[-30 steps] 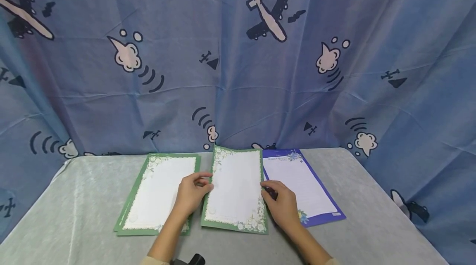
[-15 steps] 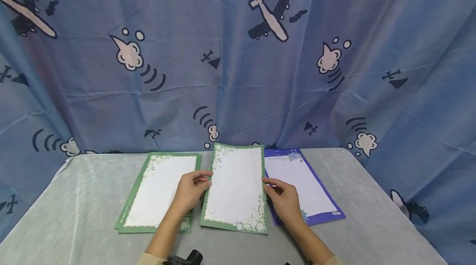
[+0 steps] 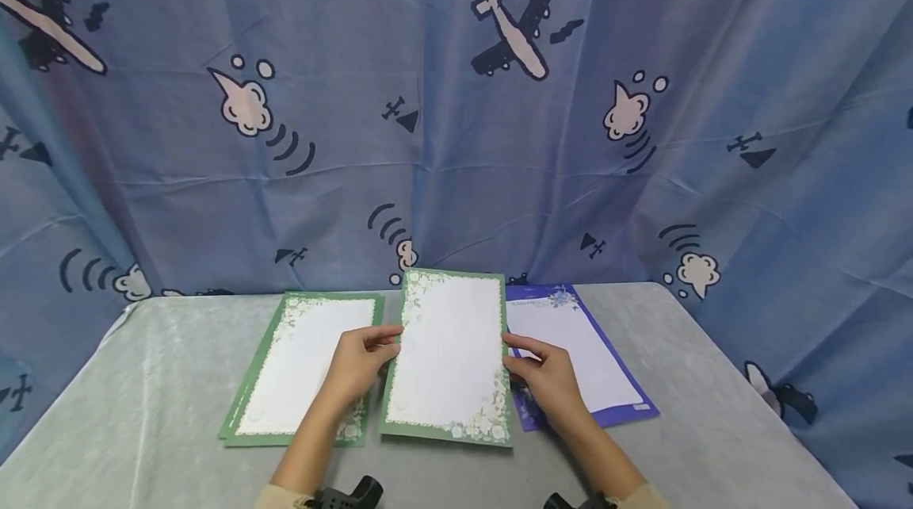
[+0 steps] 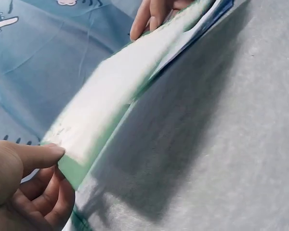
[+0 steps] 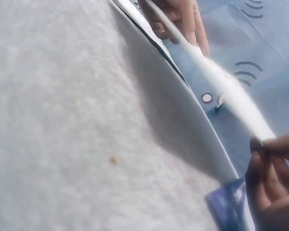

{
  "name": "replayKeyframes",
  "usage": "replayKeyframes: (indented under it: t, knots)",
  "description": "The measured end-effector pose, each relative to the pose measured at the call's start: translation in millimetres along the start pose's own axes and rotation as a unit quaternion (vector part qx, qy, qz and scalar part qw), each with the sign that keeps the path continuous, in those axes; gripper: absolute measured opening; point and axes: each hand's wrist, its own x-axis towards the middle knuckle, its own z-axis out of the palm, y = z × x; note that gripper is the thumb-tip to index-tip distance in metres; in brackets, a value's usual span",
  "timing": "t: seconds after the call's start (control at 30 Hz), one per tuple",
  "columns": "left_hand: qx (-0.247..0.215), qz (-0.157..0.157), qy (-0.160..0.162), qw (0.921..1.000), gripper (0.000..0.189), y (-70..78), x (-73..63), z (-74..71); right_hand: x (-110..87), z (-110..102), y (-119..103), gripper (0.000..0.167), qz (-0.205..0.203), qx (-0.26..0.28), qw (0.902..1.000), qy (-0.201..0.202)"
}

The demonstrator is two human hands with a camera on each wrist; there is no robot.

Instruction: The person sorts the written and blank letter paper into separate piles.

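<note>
Between my two hands is a green-bordered sheet of paper (image 3: 448,358), white in the middle with pale flowers at its corners. My left hand (image 3: 360,362) pinches its left edge, thumb on the printed face and fingers behind in the left wrist view. At the opposite edge, my right hand (image 3: 548,378) pinches the paper between thumb and fingers. Both wrist views show the sheet raised off the table, with a shadow below it. Left of it lie green-bordered sheets (image 3: 307,366), slightly fanned. A purple-bordered sheet (image 3: 581,358) with blue flowers lies on the right, partly behind my right hand.
The table (image 3: 713,430) has a pale grey cloth. A blue curtain (image 3: 456,136) printed with airplanes and clouds hangs right behind its far edge. Dark wrist devices (image 3: 349,493) show at the bottom of the head view.
The held green-bordered sheet has risen a little, and both hands with it. A dark object seen by my right fingers a second ago no longer shows there. The sheets on the table stay put.
</note>
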Motion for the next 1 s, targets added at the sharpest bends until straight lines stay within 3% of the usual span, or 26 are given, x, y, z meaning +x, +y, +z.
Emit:
replayKeyframes:
  t: [0.43,0.63,1.0]
  knots:
    - [-0.058,-0.016,-0.014,0.9981,0.027,8.0,-0.9,-5.7,2.8,-9,-6,0.042,0.023,0.005,0.9992,-0.033]
    - [-0.074,-0.020,-0.011,0.9970,0.028,13.7,-3.3,-10.0,3.5,-11,-13,0.044,0.001,0.017,0.9989,-0.044]
    - [-0.058,-0.019,-0.021,0.9979,0.034,17.8,-16.7,-39.2,4.6,3,-30,0.051,0.005,0.048,0.9924,-0.113]
